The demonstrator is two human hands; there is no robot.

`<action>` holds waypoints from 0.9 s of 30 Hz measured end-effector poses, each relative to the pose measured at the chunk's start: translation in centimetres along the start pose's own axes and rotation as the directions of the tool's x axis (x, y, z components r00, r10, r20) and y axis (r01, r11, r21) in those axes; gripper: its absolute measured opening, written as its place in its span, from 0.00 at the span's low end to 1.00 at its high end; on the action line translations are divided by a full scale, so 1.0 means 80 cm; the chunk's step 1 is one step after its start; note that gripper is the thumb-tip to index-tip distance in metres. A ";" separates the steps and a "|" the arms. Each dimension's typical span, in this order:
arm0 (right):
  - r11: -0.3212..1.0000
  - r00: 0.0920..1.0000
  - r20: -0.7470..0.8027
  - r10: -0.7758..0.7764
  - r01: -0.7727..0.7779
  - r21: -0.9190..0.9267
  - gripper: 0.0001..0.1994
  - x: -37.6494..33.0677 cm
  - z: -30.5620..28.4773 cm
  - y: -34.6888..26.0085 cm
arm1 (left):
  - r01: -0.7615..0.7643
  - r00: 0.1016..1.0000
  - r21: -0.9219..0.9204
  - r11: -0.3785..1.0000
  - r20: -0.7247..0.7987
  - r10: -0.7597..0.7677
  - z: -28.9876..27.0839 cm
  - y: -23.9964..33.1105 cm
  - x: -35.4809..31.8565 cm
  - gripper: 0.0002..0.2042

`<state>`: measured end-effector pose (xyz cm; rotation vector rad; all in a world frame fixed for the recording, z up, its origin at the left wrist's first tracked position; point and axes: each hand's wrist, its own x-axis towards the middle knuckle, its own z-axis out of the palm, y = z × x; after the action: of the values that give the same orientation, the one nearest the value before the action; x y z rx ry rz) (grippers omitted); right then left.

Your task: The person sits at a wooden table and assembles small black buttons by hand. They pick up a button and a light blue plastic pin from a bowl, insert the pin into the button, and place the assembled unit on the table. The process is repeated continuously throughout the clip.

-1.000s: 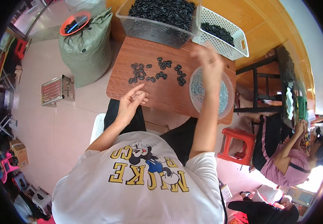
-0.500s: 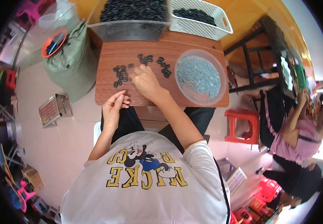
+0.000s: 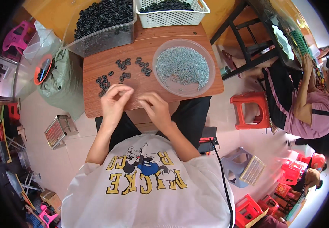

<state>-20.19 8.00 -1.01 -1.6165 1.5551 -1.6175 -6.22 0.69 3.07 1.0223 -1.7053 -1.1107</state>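
Observation:
On the brown wooden table [image 3: 145,43], my left hand [image 3: 114,102] is held over the near edge, thumb and fingertips pinched together. Facing it, a small gap apart, my right hand [image 3: 157,110] has its fingers closed in a pinch. Whatever either pinch holds is too small to make out. Just beyond my hands lie loose groups of small black oval pieces [image 3: 123,64], each with an opening in the middle. More such pieces [image 3: 103,83] lie beside my left hand. To the right stands a round clear tub [image 3: 212,70] of small thin silvery metal pieces [image 3: 181,64] like screws.
At the table's back stand a clear bin [image 3: 107,41] heaped with black pieces and a white basket [image 3: 172,19] holding more. A bulging sack [image 3: 64,81] carries an orange bowl [image 3: 39,78] on the left. A red stool [image 3: 250,110] and a seated person [image 3: 309,110] are on the right.
My right hand has drawn back from the black pieces toward me. My left hand has come up over the table edge, its fingers now pinched. The whole view has shifted and turned slightly.

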 end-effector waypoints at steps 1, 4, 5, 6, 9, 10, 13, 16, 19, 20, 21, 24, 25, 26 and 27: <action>0.992 0.994 -0.007 0.113 -0.112 0.063 0.06 -0.021 -0.011 -0.003 | -0.006 0.997 0.036 0.999 0.074 0.003 0.014 0.005 0.006 0.03; 0.903 0.904 -0.063 0.423 -0.415 0.109 0.06 -0.082 -0.034 0.008 | -0.158 0.955 0.150 0.976 0.273 0.113 0.059 0.026 0.028 0.04; 0.885 0.884 -0.087 0.460 -0.448 0.126 0.06 -0.100 -0.040 0.020 | -0.165 0.939 0.146 0.975 0.324 0.110 0.074 0.028 0.035 0.04; 0.866 0.862 -0.109 0.495 -0.479 0.144 0.06 -0.117 -0.045 0.034 | -0.171 0.921 0.144 0.975 0.375 0.106 0.089 0.028 0.042 0.04; 0.822 0.807 -0.167 0.566 -0.538 0.188 0.06 -0.143 -0.056 0.062 | -0.306 0.843 0.158 0.939 0.502 0.191 0.127 0.009 0.061 0.05; 0.804 0.787 -0.180 0.591 -0.554 0.218 0.06 -0.148 -0.057 0.068 | -0.381 0.813 0.169 0.909 0.531 0.241 0.138 -0.002 0.068 0.05; 0.780 0.765 -0.182 0.617 -0.565 0.268 0.06 -0.149 -0.057 0.076 | -0.450 0.777 0.226 0.864 0.577 0.254 0.159 -0.016 0.077 0.05; 0.794 0.788 -0.159 0.595 -0.546 0.268 0.04 -0.145 -0.057 0.074 | -0.465 0.769 0.278 0.840 0.597 0.228 0.167 -0.018 0.076 0.05; 0.794 0.793 -0.145 0.592 -0.543 0.274 0.05 -0.147 -0.057 0.073 | -0.486 0.755 0.300 0.821 0.618 0.221 0.170 -0.017 0.075 0.04; 0.788 0.788 -0.140 0.600 -0.552 0.273 0.06 -0.148 -0.057 0.074 | -0.493 0.749 0.305 0.815 0.625 0.220 0.170 -0.017 0.075 0.04; 0.783 0.783 -0.135 0.608 -0.561 0.269 0.06 -0.148 -0.058 0.074 | -0.499 0.736 0.296 0.814 0.641 0.218 0.171 -0.016 0.076 0.04; 0.787 0.785 -0.146 0.602 -0.552 0.275 0.06 -0.145 -0.061 0.069 | -0.534 0.695 0.275 0.800 0.681 0.231 0.171 -0.014 0.079 0.04; 0.792 0.791 -0.150 0.592 -0.538 0.289 0.06 -0.144 -0.061 0.068 | -0.558 0.680 0.268 0.786 0.690 0.247 0.172 -0.015 0.080 0.04; 0.797 0.798 -0.154 0.583 -0.524 0.302 0.05 -0.143 -0.061 0.067 | -0.580 0.665 0.262 0.771 0.699 0.263 0.171 -0.017 0.080 0.04; 0.802 0.805 -0.157 0.572 -0.509 0.313 0.05 -0.137 -0.064 0.062 | -0.577 0.675 0.231 0.783 0.675 0.298 0.171 -0.019 0.080 0.04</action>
<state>-23.77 17.87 -8.83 -0.7449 1.6440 -1.6307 -20.72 -2.11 -0.54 0.4112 -2.6493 -0.7704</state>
